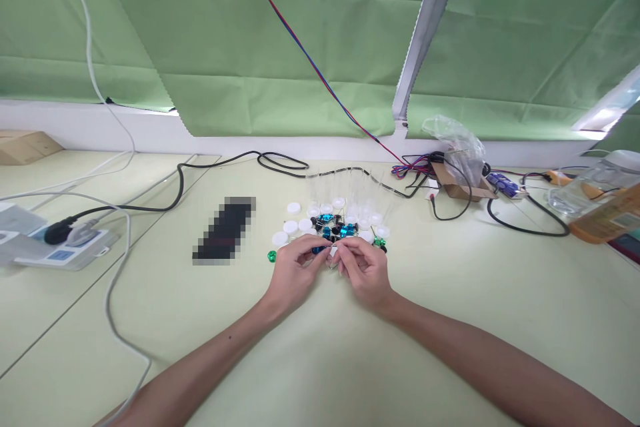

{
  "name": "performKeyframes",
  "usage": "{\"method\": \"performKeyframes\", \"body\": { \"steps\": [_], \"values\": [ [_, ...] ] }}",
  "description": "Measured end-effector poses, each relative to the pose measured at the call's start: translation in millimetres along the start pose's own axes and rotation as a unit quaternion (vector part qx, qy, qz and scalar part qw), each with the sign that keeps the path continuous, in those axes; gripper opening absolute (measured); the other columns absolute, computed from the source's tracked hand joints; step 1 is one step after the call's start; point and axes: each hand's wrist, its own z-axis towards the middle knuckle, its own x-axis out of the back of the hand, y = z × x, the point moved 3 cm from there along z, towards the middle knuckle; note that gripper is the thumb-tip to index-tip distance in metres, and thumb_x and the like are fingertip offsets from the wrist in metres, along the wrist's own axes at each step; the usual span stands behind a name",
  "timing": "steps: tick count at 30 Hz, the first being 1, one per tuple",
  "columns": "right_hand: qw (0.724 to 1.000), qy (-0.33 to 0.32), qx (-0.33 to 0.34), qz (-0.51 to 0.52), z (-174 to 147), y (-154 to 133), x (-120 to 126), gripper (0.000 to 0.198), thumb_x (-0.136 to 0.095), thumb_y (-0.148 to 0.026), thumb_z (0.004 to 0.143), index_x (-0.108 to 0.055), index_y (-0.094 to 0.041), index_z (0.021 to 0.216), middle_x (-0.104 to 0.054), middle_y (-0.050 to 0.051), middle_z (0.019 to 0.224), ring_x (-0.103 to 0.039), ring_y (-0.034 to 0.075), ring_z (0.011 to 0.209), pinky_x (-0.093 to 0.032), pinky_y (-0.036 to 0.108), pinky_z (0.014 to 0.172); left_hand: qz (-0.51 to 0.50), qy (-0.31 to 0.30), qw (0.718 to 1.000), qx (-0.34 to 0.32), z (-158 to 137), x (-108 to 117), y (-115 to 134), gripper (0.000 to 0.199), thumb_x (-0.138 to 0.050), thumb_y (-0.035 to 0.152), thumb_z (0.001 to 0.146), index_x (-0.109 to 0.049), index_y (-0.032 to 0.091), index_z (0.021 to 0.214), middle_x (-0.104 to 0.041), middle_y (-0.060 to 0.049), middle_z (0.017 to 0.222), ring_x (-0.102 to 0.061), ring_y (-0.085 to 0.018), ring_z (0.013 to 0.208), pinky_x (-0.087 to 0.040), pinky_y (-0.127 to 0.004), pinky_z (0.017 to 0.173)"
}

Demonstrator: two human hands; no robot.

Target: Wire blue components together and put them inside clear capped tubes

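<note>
Close together at the middle of the table, my left hand [296, 270] and my right hand [367, 271] meet with fingers pinched. Between their fingertips is a small whitish piece [333, 251], partly hidden and too small to name. A dark blue part [319, 249] shows by the left fingertips; whether it is held I cannot tell. Just beyond the hands lie several shiny blue and black small parts [346, 230] in a heap. White round caps [280, 238] surround them, with clear plastic tubes [355, 197] behind. A green part [272, 256] lies left of my left hand.
A pixelated dark rectangle [225, 230] lies to the left. Further left is a white power strip [75, 250] with plugs and cables. At the back right stand an open cardboard box [463, 185] with a plastic bag, black cables [525, 223] and a tipped orange-labelled bottle [607, 213].
</note>
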Motion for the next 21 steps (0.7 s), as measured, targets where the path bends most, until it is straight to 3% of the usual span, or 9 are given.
{"method": "performKeyframes", "body": {
  "steps": [12, 21],
  "values": [
    [1.0, -0.011, -0.008, 0.018, -0.1, 0.8, -0.1, 0.013, -0.055, -0.028, 0.093, -0.065, -0.019, 0.096, -0.066, 0.003, 0.072, -0.057, 0.011, 0.055, -0.05, 0.024, 0.049, -0.006, -0.011, 1.0, 0.006, -0.3, -0.6, 0.5, 0.012, -0.064, 0.027, 0.084, -0.074, 0.022, 0.089, -0.072, -0.007, 0.089, -0.067, -0.019, 0.082, -0.055, -0.029, 0.068],
    [0.997, -0.024, -0.034, 0.067, 3.3, 1.1, 0.1, 0.013, -0.056, -0.027, 0.093, -0.066, -0.019, 0.096, -0.066, 0.003, 0.07, -0.056, 0.011, 0.055, -0.046, 0.023, 0.049, -0.054, -0.018, 0.996, 0.073, -1.7, -3.5, -3.5, 0.016, -0.066, 0.031, 0.082, -0.07, 0.018, 0.092, -0.073, -0.007, 0.092, -0.068, -0.019, 0.079, -0.056, -0.029, 0.07]
  ]
}}
